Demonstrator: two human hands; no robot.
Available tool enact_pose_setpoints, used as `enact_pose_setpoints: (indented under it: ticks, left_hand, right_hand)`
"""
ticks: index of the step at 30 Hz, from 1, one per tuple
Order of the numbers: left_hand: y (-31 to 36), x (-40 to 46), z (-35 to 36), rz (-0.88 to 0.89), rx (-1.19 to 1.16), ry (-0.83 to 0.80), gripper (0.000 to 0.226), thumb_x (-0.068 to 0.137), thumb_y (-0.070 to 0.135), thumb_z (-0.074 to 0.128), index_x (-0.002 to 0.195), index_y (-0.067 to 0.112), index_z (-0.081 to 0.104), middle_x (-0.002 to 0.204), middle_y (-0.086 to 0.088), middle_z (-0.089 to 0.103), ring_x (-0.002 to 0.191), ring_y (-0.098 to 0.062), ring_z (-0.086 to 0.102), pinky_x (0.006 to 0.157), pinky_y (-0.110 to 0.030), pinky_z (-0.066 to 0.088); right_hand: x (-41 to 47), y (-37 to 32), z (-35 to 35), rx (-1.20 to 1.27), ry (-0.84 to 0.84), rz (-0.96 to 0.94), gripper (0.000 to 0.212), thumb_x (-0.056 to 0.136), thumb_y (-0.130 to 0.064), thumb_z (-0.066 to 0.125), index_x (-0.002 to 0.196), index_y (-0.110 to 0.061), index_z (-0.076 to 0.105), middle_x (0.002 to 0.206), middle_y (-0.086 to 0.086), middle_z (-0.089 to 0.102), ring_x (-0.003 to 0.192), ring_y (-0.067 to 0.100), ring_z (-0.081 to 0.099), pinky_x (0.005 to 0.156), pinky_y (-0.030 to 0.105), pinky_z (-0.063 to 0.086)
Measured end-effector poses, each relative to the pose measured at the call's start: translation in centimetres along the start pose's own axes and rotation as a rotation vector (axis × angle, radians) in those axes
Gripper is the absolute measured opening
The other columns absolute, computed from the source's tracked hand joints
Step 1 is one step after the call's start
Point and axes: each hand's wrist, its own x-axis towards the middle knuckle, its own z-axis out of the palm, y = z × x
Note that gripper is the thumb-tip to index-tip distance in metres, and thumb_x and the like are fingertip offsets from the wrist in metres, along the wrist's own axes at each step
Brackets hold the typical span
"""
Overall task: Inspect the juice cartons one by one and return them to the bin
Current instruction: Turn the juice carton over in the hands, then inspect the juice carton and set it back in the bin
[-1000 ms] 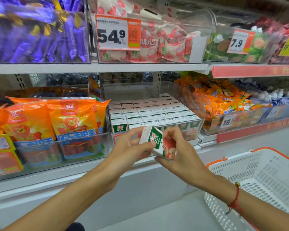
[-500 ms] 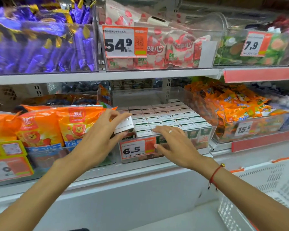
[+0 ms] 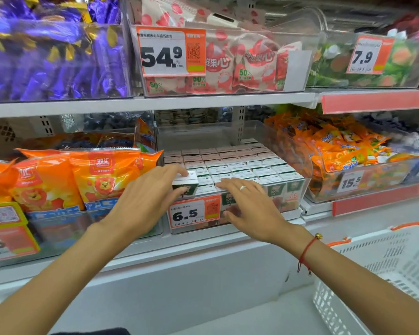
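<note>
White carton point(image 3: 184, 184), pinched by left hand point(image 3: 146, 199), now sits lower.

white-topped juice cartons point(image 3: 230, 163) with green fronts fill the clear bin point(image 3: 298, 163). its price tag point(image 3: 194, 213) is white and orange with black digits. left, orange snack bags point(image 3: 82, 175) show lion faces. far left, purple and gold wrappers point(image 3: 53, 56). near right, a white basket point(image 3: 382, 274) with orange trim.

The bin point(image 3: 298, 165) of juice cartons point(image 3: 237, 163) sits on the lower shelf between snack bags point(image 3: 78, 175) on its left and packets point(image 3: 344, 146) on its right. A basket point(image 3: 385, 267) stands lower right, before the shelf.
</note>
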Motion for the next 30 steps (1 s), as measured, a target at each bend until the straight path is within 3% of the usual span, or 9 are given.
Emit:
enact_pose_setpoints:
  ticks: [4, 6, 8, 12, 15, 17, 20, 26, 30]
  left_hand:
    - [-0.1, -0.6, 1.0, 0.083, 0.092, 0.057, 0.029, 0.095, 0.031, 0.054, 0.117, 0.014, 0.065, 0.115, -0.003, 0.069, 0.105, -0.02, 0.065, 0.084, -0.034, 0.053]
    - [-0.5, -1.2, 1.4, 0.146, 0.182, -0.016, 0.033, 0.097, 0.034, 0.049, 0.113, 0.014, 0.07, 0.113, -0.002, 0.071, 0.11, -0.018, 0.063, 0.106, -0.034, 0.041]
    - [-0.7, -1.8, 1.6, 0.168, 0.23, -0.071, 0.034, 0.096, 0.035, 0.054, 0.119, 0.013, 0.068, 0.118, -0.002, 0.069, 0.115, -0.018, 0.061, 0.115, -0.034, 0.024]
    - [-1.0, -2.9, 0.9, 0.145, 0.204, -0.004, 0.039, 0.088, 0.03, 0.067, 0.123, 0.011, 0.066, 0.125, -0.004, 0.067, 0.119, -0.022, 0.061, 0.107, -0.035, 0.036]
    - [-1.6, -3.4, 0.4, 0.145, 0.243, 0.13, 0.038, 0.083, 0.023, 0.075, 0.118, 0.008, 0.069, 0.12, -0.007, 0.069, 0.112, -0.026, 0.065, 0.096, -0.037, 0.05]
    - [-2.1, -3.6, 0.4, 0.158, 0.307, 0.171, 0.032, 0.092, 0.028, 0.061, 0.117, 0.01, 0.07, 0.121, -0.007, 0.068, 0.113, -0.026, 0.064, 0.101, -0.038, 0.045]
    - [-2.8, -4.2, 0.4, 0.131, 0.336, 0.132, 0.046, 0.092, 0.037, 0.042, 0.121, 0.012, 0.068, 0.125, -0.005, 0.067, 0.118, -0.025, 0.062, 0.107, -0.038, 0.032]
    - [-4.0, -4.4, 0.9, 0.104, 0.208, 0.146, 0.052, 0.093, 0.044, 0.04, 0.13, 0.014, 0.061, 0.126, 0.001, 0.065, 0.128, -0.015, 0.043, 0.115, -0.037, 0.022]
    - [-3.9, -4.3, 1.0, 0.069, 0.154, 0.177, 0.048, 0.093, 0.043, 0.04, 0.126, 0.016, 0.064, 0.12, 0.001, 0.068, 0.124, -0.014, 0.046, 0.113, -0.033, 0.022]
  right_hand:
    - [-0.2, 0.0, 0.1, -0.019, 0.001, 0.002, 0.062, 0.091, -0.03, 0.061, 0.146, -0.025, 0.032, 0.149, -0.005, 0.04, 0.139, 0.014, 0.029, 0.115, 0.029, 0.014]
    - [-0.3, 0.0, 0.1, -0.015, -0.006, -0.003, 0.062, 0.091, -0.03, 0.06, 0.146, -0.026, 0.031, 0.15, -0.006, 0.038, 0.14, 0.014, 0.028, 0.116, 0.029, 0.013]
    - [-0.3, 0.1, 0.0, -0.009, -0.015, -0.014, 0.063, 0.092, -0.033, 0.06, 0.147, -0.026, 0.03, 0.151, -0.006, 0.036, 0.141, 0.013, 0.026, 0.116, 0.028, 0.012]
    - [-0.3, 0.2, -0.9, 0.057, -0.116, 0.022, 0.064, 0.092, -0.053, 0.052, 0.148, -0.03, 0.03, 0.156, -0.009, 0.029, 0.143, 0.011, 0.019, 0.116, 0.03, 0.011]
    - [1.0, -0.4, -2.1, 0.19, -0.143, 0.069, 0.052, 0.095, -0.056, 0.043, 0.141, -0.033, 0.043, 0.152, -0.009, 0.035, 0.14, 0.012, 0.028, 0.11, 0.033, 0.022]
    - [3.0, -1.5, -2.7, 0.219, -0.126, 0.026, 0.042, 0.098, -0.05, 0.043, 0.135, -0.031, 0.051, 0.144, -0.009, 0.045, 0.132, 0.013, 0.038, 0.101, 0.03, 0.031]
    - [6.5, -3.7, -2.4, 0.193, -0.196, -0.048, 0.036, 0.1, -0.042, 0.044, 0.132, -0.028, 0.054, 0.135, -0.005, 0.053, 0.123, 0.014, 0.045, 0.091, 0.03, 0.038]
    - [12.4, -4.8, -2.2, -0.013, -0.392, -0.109, 0.036, 0.097, -0.034, 0.055, 0.13, -0.02, 0.056, 0.127, 0.004, 0.056, 0.11, 0.02, 0.054, 0.079, 0.03, 0.042]
    - [14.2, -4.5, -2.9, -0.031, -0.534, -0.138, 0.034, 0.091, -0.032, 0.066, 0.122, -0.019, 0.062, 0.119, 0.002, 0.064, 0.093, 0.016, 0.057, 0.078, 0.029, 0.046]
